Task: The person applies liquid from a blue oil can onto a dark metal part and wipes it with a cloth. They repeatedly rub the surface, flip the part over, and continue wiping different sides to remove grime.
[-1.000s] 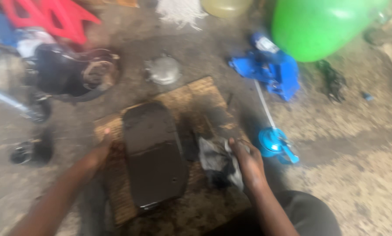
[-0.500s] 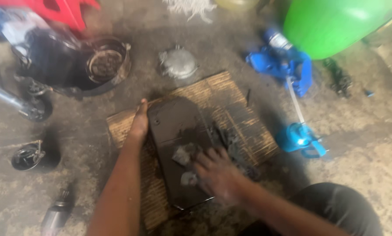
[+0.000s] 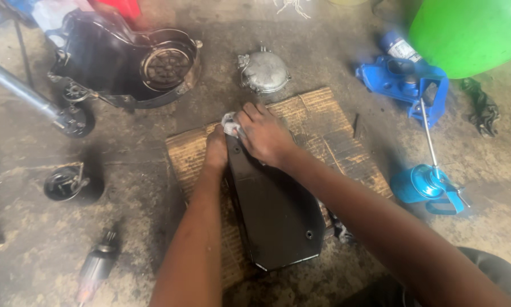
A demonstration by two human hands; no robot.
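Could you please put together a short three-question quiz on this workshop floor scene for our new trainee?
1. True or false: the black metal cover plate lies on a sheet of cardboard.
2. What does the right hand press against the plate's far end? A) a rag B) a wrench C) a brush
3. Where does the left hand rest?

Key
1. True.
2. A: a pale rag shows beside the fingers.
3. On the plate's left edge near its far end, steadying it; the round grey metal cover lies untouched beyond the cardboard.
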